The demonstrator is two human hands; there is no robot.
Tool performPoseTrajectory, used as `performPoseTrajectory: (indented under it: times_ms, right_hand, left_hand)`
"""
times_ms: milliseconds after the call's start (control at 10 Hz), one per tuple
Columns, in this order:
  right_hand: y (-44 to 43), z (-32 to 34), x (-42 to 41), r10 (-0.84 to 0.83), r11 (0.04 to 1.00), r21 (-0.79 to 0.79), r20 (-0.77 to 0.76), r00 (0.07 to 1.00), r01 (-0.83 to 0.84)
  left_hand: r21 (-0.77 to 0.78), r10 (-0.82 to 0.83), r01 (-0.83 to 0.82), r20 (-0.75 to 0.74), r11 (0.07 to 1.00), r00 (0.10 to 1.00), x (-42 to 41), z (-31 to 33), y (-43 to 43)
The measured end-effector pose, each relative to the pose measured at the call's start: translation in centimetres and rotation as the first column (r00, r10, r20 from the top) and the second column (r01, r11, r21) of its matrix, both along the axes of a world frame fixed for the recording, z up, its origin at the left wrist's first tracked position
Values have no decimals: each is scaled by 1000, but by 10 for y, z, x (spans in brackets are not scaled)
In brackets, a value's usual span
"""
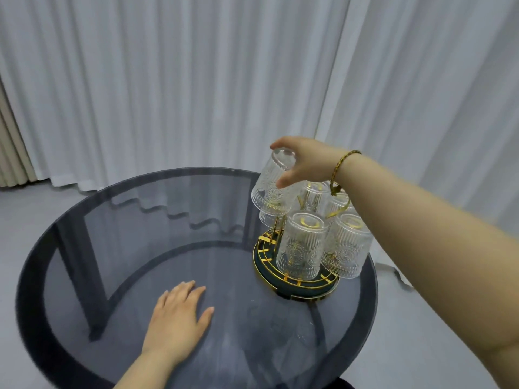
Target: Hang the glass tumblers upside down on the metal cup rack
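- The right hand (304, 161) grips an upturned glass tumbler (273, 182) by its base end, thumb on the near side and fingers curled over the top; a braided bracelet (341, 164) circles the wrist.
- That tumbler tilts, its mouth facing down over the left side of the metal cup rack (295, 272), above a gold prong; whether it already rests on the prong cannot be told.
- The left hand (179, 318) lies flat and open on the round glass table (112, 248), palm down, fingers spread, holding nothing.
- Several other ribbed tumblers hang inverted on the rack, the nearest one (302, 245) in front and another (348, 245) to its right.
- The rack's round dark base with gold rim sits on the table's right side.
- Pale curtains (168, 80) hang behind the table.
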State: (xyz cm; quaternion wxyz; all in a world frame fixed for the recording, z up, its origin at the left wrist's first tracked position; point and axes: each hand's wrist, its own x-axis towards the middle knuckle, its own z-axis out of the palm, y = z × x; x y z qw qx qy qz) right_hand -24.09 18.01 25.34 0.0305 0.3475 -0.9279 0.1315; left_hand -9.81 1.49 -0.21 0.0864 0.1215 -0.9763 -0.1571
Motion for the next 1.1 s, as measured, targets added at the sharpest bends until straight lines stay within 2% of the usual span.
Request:
performPoseTrajectory:
  times_ms: [300, 600, 1000, 1100]
  right_hand:
    - [-16, -43, -10, -47, 992, 120, 98, 994, 35]
    - [-17, -66, -13, -58, 980, 196, 92, 994, 39]
    - [-16, -74, -18, -94, 977, 201, 135, 986, 66]
    - [-16, -75, -15, -104, 983, 165, 107, 989, 85]
  left_hand:
    - [9, -1, 1, -7, 1000, 1000, 0, -1, -1]
    - [34, 1, 0, -17, 999, 1000, 0, 1, 0]
    - [6, 14, -14, 15, 1000, 1000, 2, 5, 2]
    - [-34, 6, -5, 30, 999, 1000, -1, 3, 1]
